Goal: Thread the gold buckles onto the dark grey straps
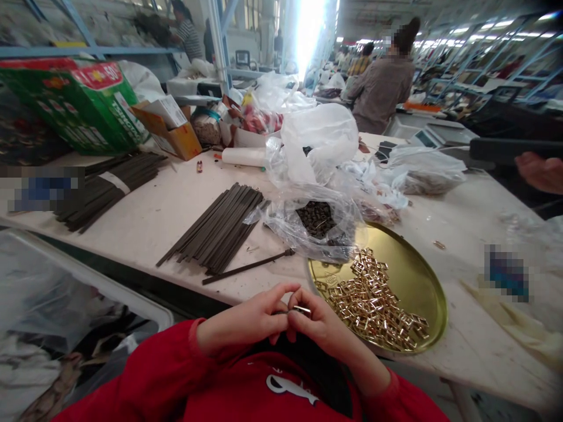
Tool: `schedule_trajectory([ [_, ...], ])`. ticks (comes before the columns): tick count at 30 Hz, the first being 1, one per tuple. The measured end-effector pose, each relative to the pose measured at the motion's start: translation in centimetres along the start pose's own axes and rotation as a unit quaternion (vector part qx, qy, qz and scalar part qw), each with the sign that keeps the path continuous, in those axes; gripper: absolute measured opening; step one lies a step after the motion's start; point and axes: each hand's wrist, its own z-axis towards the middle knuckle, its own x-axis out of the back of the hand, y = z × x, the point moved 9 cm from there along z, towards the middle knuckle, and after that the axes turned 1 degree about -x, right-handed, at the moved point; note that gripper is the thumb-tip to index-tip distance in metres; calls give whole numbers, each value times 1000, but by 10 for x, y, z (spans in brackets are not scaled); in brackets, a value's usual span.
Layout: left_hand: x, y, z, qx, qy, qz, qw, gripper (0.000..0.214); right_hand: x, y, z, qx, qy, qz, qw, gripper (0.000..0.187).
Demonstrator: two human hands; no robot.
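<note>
Both of my hands meet close to my chest, at the near edge of the table. My left hand [250, 319] and my right hand [319, 319] pinch a small metal buckle [301, 309] between their fingertips. Just to the right lies a round gold tray [417, 275] with a heap of several gold buckles [373, 302]. A single dark strap [246, 268] lies on the table right above my hands. Behind it sits a bundle of dark straps [220, 228]. A clear plastic bag [321, 225] holding small dark parts rests at the tray's far rim.
A second pile of dark straps [109, 187] lies at the left, by a green carton [79, 102] and a cardboard box [173, 129]. Crumpled plastic bags [321, 138] fill the table's middle. Another person's hand [541, 171] shows at the right edge; a person [382, 82] stands beyond.
</note>
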Motion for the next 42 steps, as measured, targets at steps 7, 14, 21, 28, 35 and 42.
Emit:
schedule_trajectory([
  [7, 0, -5, -3, 24, -40, -82, 996, 64, -5, -6, -2, 12, 4, -57, 998, 7],
  [14, 17, -11, -9, 36, -5, -18, 999, 41, 19, 6, -7, -24, 119, -41, 992, 12],
  [21, 16, -31, -8, 43, 94, -106, 989, 27, 15, 17, -10, -32, 132, 101, 986, 16],
  [28, 4, -22, -16, 21, 110, -213, 971, 14, 1, 24, -13, -39, 101, 247, 963, 22],
  [35, 5, -23, -18, 37, 137, -154, 978, 25, 13, -7, -24, 45, 175, -146, 973, 4],
  [42, 7, -24, -8, 59, 94, -36, 993, 36, 17, 1, -21, 64, 141, -158, 975, 22],
])
